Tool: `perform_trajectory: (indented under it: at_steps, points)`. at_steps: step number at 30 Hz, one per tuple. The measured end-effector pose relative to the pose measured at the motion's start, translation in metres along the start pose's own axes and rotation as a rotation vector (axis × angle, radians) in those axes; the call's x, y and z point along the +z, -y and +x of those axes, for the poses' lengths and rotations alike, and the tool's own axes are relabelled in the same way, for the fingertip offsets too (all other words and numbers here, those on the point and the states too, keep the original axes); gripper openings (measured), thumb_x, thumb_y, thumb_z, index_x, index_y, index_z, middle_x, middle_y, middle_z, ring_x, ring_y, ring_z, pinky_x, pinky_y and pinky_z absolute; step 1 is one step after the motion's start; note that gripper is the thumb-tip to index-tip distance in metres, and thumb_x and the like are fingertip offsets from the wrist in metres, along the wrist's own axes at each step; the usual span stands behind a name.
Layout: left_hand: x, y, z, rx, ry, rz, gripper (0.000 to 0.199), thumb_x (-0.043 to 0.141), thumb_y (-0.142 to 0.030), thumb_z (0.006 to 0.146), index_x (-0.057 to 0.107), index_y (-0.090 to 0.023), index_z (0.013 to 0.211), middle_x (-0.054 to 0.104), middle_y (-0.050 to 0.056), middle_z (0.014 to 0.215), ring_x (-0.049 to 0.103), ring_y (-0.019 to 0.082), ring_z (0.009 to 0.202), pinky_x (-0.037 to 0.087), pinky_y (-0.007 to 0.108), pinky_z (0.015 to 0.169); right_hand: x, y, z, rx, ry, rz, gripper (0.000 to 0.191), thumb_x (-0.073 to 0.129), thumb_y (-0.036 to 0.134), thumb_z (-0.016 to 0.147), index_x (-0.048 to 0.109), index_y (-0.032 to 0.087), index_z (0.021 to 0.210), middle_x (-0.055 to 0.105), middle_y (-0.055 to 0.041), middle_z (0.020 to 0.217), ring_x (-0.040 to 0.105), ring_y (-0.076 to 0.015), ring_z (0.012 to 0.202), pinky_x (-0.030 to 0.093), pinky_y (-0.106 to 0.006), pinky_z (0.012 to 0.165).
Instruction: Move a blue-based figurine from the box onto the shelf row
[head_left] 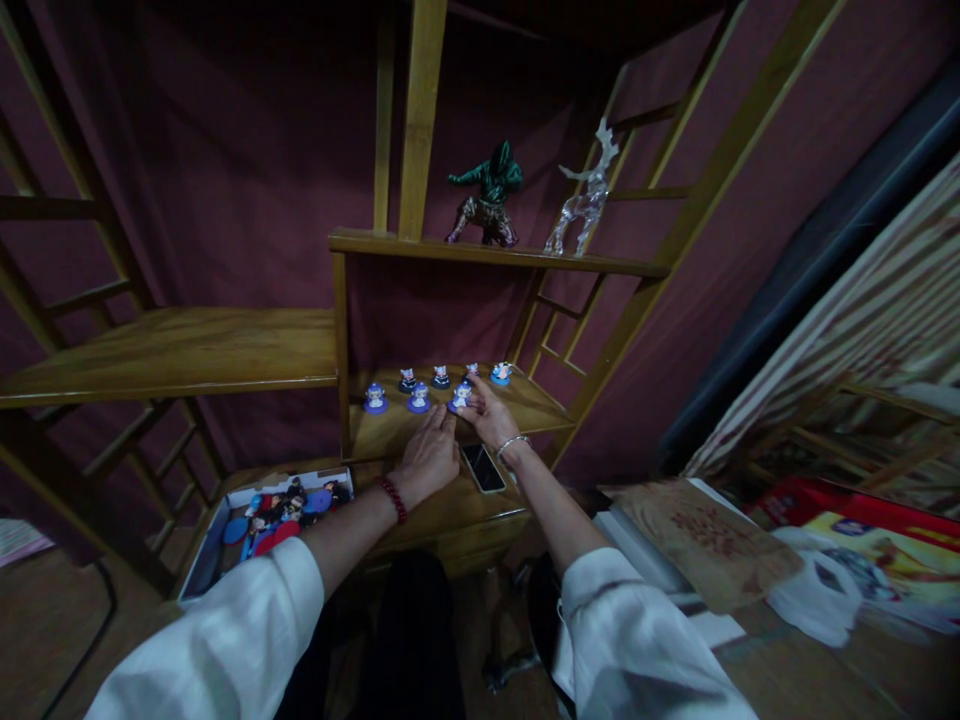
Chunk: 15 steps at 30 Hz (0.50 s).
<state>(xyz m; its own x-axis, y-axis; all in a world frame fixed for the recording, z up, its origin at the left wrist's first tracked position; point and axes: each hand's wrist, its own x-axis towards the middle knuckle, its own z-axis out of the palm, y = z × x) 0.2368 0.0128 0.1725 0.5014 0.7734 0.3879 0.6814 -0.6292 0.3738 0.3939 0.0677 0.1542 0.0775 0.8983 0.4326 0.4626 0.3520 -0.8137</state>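
Note:
On the lower shelf, my right hand (486, 412) is closed on a small white-and-purple figurine (461, 396) with a round purple base, thumb and fingers at its right side. The fingers of my left hand (433, 452) stretch forward, the tips by the front of that base; I cannot tell whether they touch it. Two similar purple figurines, one in the middle (419, 398) and one at the left end (375, 399), share the front row. Behind stand dark-based figurines (440, 377), one partly hidden by my right fingers, and a blue-based figurine (501, 374) at the right.
A phone (483, 468) lies right of my left hand. To the left, an open box (202, 545) holds several jumbled figurines. A green-hooded figure (495, 190) and a clear deer (581, 205) stand on the upper shelf (450, 250). Bags (817, 590) lie at right.

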Motion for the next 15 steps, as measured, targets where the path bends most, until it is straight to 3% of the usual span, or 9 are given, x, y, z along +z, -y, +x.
perform_trajectory:
  at_steps: [15]
  points:
    - [0.005, 0.003, 0.020, 0.030, 0.057, 0.040, 0.047, 0.035, -0.019, 0.081, 0.041, 0.001, 0.123, 0.037, 0.020, 0.136, 0.023, 0.023, 0.132, 0.022, 0.036, 0.109, 0.005, -0.007, 0.022, -0.014, 0.017, -0.082, 0.082, 0.064, 0.016, 0.066, 0.024, 0.027, 0.138, 0.060, 0.0006, 0.085, 0.060, -0.0150, 0.082, 0.049, -0.035, 0.083]
